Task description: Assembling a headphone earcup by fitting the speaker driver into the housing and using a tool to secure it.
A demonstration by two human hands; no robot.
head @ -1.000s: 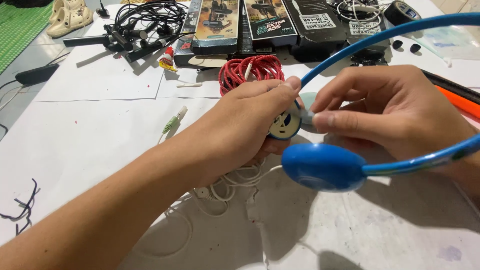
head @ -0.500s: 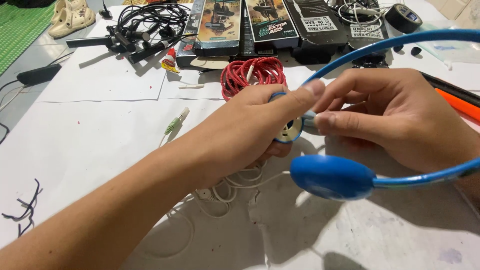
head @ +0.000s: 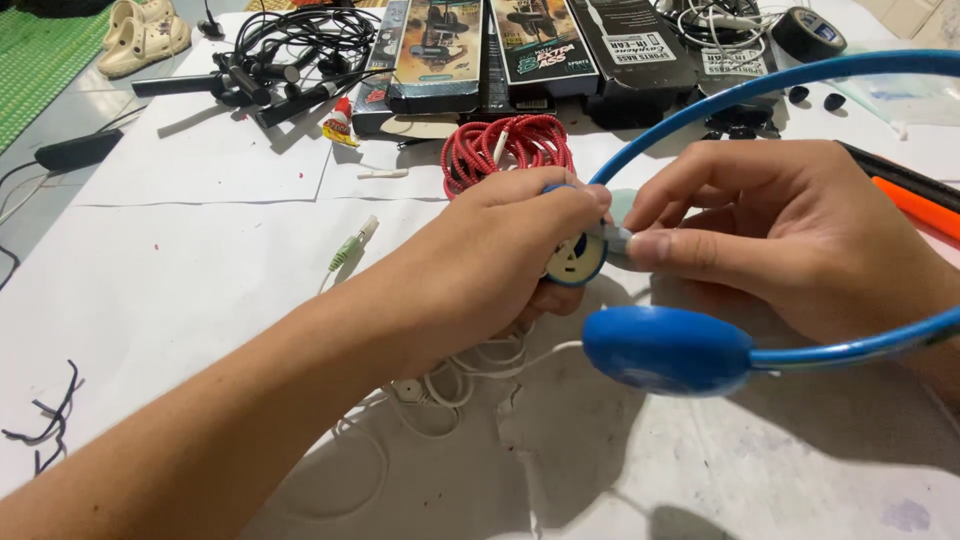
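Holding the blue headset [head: 668,350], both hands [head: 500,265] pinch its round earpiece [head: 575,260].

Blue headset [head: 760,340]: smooth glossy plastic, highlights seen on ear cup and headband
Small round speaker part [head: 577,260]: pale matt plastic face, blue rim
Red cable coil [head: 508,150]: braided cloth covering, rough look
White cable [head: 450,385]: smooth rubbery plastic
Table sheets [head: 180,270]: white matt paper, creased
Boxes [head: 540,40]: glossy printed card

Bright, even light falls from above. Soft shadows pool on the white paper [head: 200,290] beneath the arms. Focus is sharp, with slight stretching at the edges.
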